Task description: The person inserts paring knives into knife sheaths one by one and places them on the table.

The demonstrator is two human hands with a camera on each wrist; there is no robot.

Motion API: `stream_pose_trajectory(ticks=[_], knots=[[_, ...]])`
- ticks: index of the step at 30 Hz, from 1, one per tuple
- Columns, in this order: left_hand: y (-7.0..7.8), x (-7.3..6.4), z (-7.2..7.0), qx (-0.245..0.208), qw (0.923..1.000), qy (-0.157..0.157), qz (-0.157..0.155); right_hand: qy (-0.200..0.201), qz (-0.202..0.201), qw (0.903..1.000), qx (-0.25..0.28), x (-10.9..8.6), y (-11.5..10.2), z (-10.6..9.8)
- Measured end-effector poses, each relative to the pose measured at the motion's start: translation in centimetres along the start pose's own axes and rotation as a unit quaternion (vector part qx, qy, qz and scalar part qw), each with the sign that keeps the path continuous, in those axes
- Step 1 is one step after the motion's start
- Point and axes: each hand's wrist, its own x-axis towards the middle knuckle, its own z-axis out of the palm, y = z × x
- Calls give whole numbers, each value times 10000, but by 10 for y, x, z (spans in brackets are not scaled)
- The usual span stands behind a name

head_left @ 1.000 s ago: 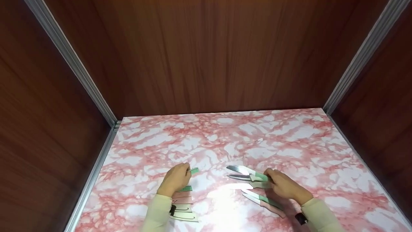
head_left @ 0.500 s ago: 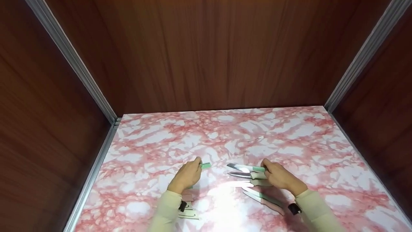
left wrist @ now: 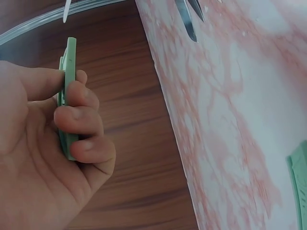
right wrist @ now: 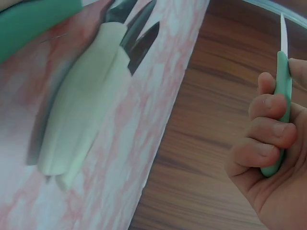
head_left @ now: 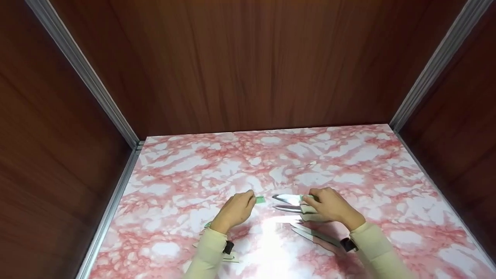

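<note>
Dark-brown wood-grain wall panels point(head_left: 240, 69) behind a pink-and-white marbled tabletop point(head_left: 232, 164); I see the hands draw closer.
Left hand point(head_left: 235, 209), now further inward, holds a flat green plastic-looking cover point(left wrist: 70, 60); right hand point(head_left: 334, 205) grips a green-handled, pale-bladed knife point(right wrist: 283, 72). Cover and tip face each other, near, apart. Cream-handled knives point(right wrist: 79, 105) lie by the right hand.

The left hand point(head_left: 235, 209) has carried the green sheath point(head_left: 260, 199) nearer the green-handled knife point(head_left: 292, 198).
</note>
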Motion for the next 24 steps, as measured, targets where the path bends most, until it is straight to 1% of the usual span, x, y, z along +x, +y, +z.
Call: stream_pose_trajectory(ticks=[4, 9, 19, 24], knots=[[3, 1, 3, -40, 10000, -13, -11, 12, -178, 9998, -8, 2, -5, 0], [6, 3, 8, -124, 9999, -29, 17, -160, -202, 9997, 21, 4, -12, 0], [10, 2, 7, -29, 9999, 87, 133, -156, -284, 9993, -165, 10, -17, 1], [10, 2, 7, -77, 9998, 69, 174, -129, -385, 9989, -215, 12, -18, 2]])
